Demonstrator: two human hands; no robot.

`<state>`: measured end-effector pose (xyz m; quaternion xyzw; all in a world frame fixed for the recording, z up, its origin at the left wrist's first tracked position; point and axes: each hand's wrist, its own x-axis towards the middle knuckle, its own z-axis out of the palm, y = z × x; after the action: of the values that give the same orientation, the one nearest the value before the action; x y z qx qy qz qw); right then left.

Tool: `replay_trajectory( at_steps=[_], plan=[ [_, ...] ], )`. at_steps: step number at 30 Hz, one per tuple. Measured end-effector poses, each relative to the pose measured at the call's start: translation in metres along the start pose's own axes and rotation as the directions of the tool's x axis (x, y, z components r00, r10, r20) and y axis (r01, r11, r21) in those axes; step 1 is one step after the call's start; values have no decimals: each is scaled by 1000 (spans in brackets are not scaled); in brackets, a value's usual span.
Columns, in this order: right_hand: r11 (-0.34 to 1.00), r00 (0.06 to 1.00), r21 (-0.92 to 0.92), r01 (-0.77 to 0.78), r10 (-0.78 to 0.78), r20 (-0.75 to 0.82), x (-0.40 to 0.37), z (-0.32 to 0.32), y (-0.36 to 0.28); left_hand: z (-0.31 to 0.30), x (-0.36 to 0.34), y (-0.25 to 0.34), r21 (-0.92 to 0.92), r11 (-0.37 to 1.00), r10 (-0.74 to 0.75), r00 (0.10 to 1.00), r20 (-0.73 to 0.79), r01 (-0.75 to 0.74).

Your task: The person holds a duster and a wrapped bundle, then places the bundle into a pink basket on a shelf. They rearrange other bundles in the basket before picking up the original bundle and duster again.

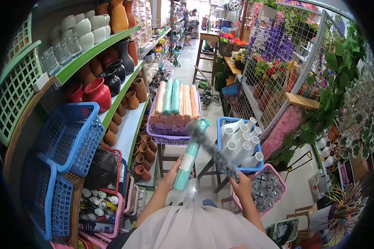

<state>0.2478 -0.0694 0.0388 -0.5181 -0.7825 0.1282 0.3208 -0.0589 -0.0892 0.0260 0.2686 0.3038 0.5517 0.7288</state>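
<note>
A teal roll in clear wrapping with a white label (187, 162) stands tilted in front of me, and my left hand (172, 174) is closed around its lower part. My right hand (242, 185) grips the end of a grey fluffy duster (215, 152), which slants up to the left. The duster's head is blurred and overlaps the upper part of the roll. Just beyond them, a purple basket (167, 140) holds stacked peach rolls (188, 103), teal rolls (171, 99) and purple ones beneath.
White vases (241, 143) fill a blue basket (260, 162) on the right. Below is a pink basket (281, 174) of clear glassware. Shelves (124, 124) with pots line the left, near blue baskets (72, 139). A wire rack (274, 54) with flowers stands right.
</note>
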Motion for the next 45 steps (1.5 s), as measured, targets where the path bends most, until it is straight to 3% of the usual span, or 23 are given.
replay_trajectory(
  at_steps=[1,3,5,6,8,9,10,14,15,17,21,22,23,25,31,35,36,37,38,39,42,44,45],
  plan=[
    [989,985,36,-144,147,-91,0,3,-5,2,-6,2,-18,1000,19,998,57,-18],
    [988,988,48,-148,150,-37,-8,-2,-15,6,-14,4,20,999,-48,997,-61,49],
    [983,970,5,184,-183,163,-16,-6,-19,8,-14,6,53,992,-104,980,-172,115],
    [982,954,-39,187,-172,244,-15,-13,-25,8,-12,7,116,992,-39,985,-165,59],
    [996,989,-28,89,-85,121,-17,-1,-17,26,-27,22,209,978,4,989,-147,27],
    [1000,1000,-4,-11,11,-2,-20,2,-14,-29,-9,-6,20,993,-114,990,82,112],
    [990,991,108,-88,98,-89,-17,2,-23,-8,-19,0,-6,998,-56,997,44,56],
    [989,985,22,149,-151,83,-26,-11,-22,-22,-21,-19,99,989,-112,993,24,109],
    [988,985,22,151,-152,79,-26,-16,-17,31,-32,5,118,992,51,994,-94,-40],
    [985,985,-62,162,-159,61,-27,-22,-10,4,-27,-3,74,997,-26,1000,-2,26],
    [965,962,86,-247,255,-99,-26,-19,-14,-6,-23,-9,20,998,-60,984,167,57],
    [996,990,-34,-79,74,-122,-33,-17,-12,-4,-21,-10,-4,998,-56,980,189,58],
    [995,987,-40,-90,84,-134,-39,-21,-11,-1,-19,-12,1,998,-66,977,202,67],
    [985,975,-133,114,-85,207,-45,-39,-22,12,-16,-12,94,994,-53,999,6,52],
    [932,929,42,-359,361,-84,-58,-30,-14,14,3,-31,-110,982,-132,971,201,156],
    [999,996,-37,-38,41,76,-71,-46,-9,-2,19,-47,-154,979,-86,950,299,137],
    [994,997,-102,-49,55,54,-71,-48,1,18,9,-38,456,879,66,983,170,-137],
    [984,997,-167,-62,68,32,-71,-48,9,31,0,-26,-74,977,-198,980,13,198],
    [983,980,-108,-149,132,-152,-70,-41,13,23,7,-30,-109,972,-186,966,179,207],
    [957,953,-71,-281,270,-136,-68,-45,11,21,11,-31,-143,965,-162,926,341,221],
    [943,933,-65,-325,309,-187,-72,-54,-4,24,14,-41,-27,986,-150,942,299,166],
    [970,993,-234,-61,84,89,-81,-63,-5,27,22,-48,-12,988,-142,945,293,152],
    [969,993,-237,-65,87,82,-83,-64,-1,27,27,-53,0,991,-126,952,279,131]
  ],
)
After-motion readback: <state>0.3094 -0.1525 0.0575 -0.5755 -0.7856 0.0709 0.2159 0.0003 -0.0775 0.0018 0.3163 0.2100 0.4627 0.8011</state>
